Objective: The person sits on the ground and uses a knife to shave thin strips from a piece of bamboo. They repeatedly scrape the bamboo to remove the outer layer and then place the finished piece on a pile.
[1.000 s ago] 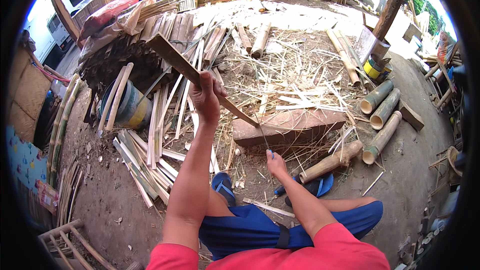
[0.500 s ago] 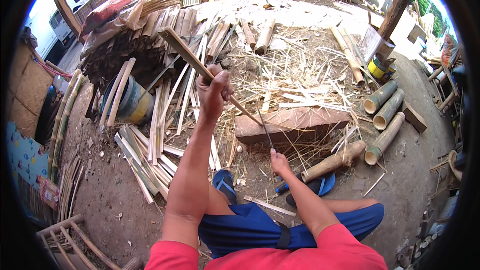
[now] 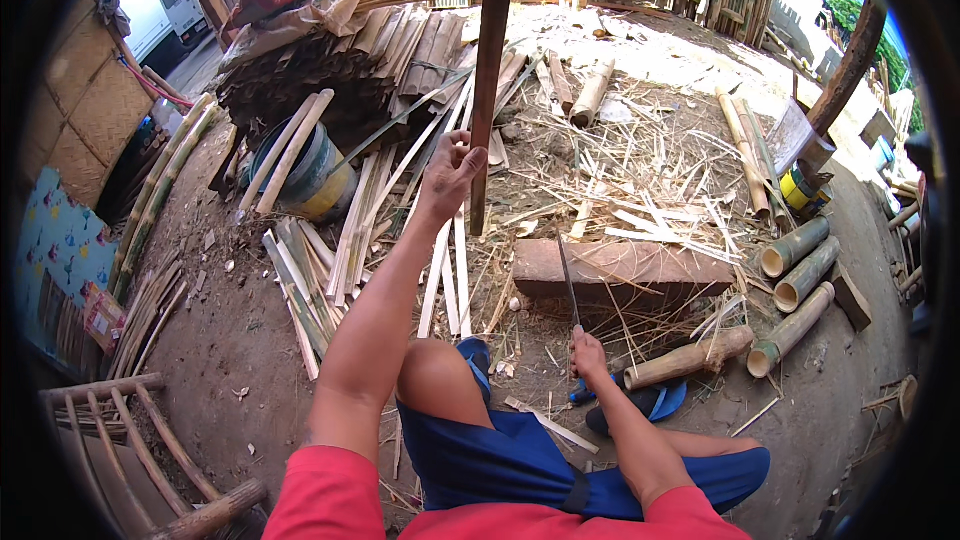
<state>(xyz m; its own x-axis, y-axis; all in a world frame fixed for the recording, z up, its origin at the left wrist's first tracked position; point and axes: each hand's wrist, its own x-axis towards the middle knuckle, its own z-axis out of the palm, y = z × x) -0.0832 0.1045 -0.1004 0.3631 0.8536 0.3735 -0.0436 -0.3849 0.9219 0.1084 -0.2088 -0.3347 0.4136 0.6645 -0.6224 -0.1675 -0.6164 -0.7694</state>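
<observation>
My left hand (image 3: 455,178) is raised at the middle, its thumb against a long brown bamboo slat (image 3: 488,70) and its fingers curled beside it. The slat stands nearly upright, and its upper end runs out of the picture's top. My right hand (image 3: 588,352), lower and further right, is closed round the grip of a long-bladed knife (image 3: 568,275), its thin dark blade pointing away from me. Beyond that hand lies a reddish-brown wooden block (image 3: 625,265) with thin shavings over it. The blade crosses in front of the block, apart from the slat.
Split bamboo strips (image 3: 295,290) lie on the ground at left, near a bucket (image 3: 325,180) with two poles across it. Cut bamboo tubes (image 3: 790,330) rest at right, and another tube (image 3: 690,355) lies by my foot. Shavings (image 3: 640,160) cover the ground beyond the block.
The slat has swung from a slant, its lower end by the knife and block, to nearly upright and clear of the block. My view has shifted left.
</observation>
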